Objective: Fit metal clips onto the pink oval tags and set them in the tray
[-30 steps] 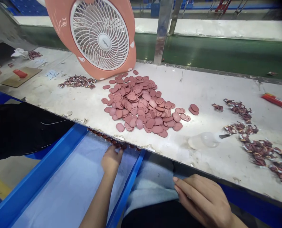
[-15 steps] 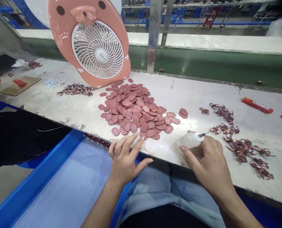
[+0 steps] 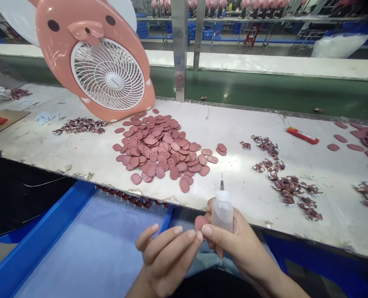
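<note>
Right fingers (image 3: 219, 234) holding bottle (image 3: 222, 217), disc (image 3: 200, 222) | left fingers (image 3: 176, 249), grip unclear | edge row (image 3: 135, 199) in front of fan (image 3: 109, 78), probably finished | disc heap (image 3: 162, 151) beside fan, loose

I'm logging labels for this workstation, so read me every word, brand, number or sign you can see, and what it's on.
No text here is clear enough to quote.
Fan: dark lettering on its white hub, too small to read.
Red packet: marks on a pale strip, too small and blurred to read.
Bottle in the right hand: no lettering visible.
</note>
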Tool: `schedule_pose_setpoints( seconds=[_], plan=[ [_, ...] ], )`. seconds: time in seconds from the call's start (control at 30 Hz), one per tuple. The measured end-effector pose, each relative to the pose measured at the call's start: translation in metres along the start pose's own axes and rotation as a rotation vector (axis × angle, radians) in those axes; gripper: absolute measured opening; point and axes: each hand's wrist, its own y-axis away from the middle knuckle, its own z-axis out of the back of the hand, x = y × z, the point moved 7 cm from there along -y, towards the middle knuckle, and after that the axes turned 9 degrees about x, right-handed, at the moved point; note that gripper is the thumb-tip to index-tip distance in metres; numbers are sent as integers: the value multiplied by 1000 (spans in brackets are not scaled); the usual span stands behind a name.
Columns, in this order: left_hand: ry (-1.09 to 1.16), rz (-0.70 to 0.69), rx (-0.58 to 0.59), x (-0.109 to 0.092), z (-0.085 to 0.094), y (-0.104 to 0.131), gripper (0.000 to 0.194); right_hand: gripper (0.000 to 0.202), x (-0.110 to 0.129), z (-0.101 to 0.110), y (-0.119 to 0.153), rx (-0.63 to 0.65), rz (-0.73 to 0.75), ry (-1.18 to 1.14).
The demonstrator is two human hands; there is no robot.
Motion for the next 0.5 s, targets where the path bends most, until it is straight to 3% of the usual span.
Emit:
schedule_pose_setpoints(
  seconds=[0.03, 0.1, 0.17, 0.23, 0.33, 0.43, 0.5],
  plan=[
    [89, 49, 11, 0, 0, -2, 22, 42, -1, -1, 1, 27, -13, -46],
    [401, 307, 47, 10, -9, -2, 32, 45, -2, -1, 3, 83, -26, -114],
    [871, 659, 135, 19, -34, 6, 41, 47, 0, -2, 7, 139, -33, -148],
    [1311, 890, 238, 10, -61, 13, 40, 47, 3, -3, 10, 183, -38, -153],
    [1713, 972, 311, -8, -79, 13, 30, 44, 7, -4, 12, 200, -32, -112],
    [1848, 1074, 300, -14, -85, 15, 28, 43, 9, 5, 14, 128, 6, -14],
    [1846, 1223, 208, -12, -84, 18, 30, 42, 11, 20, 19, 45, 36, 76]
  ],
)
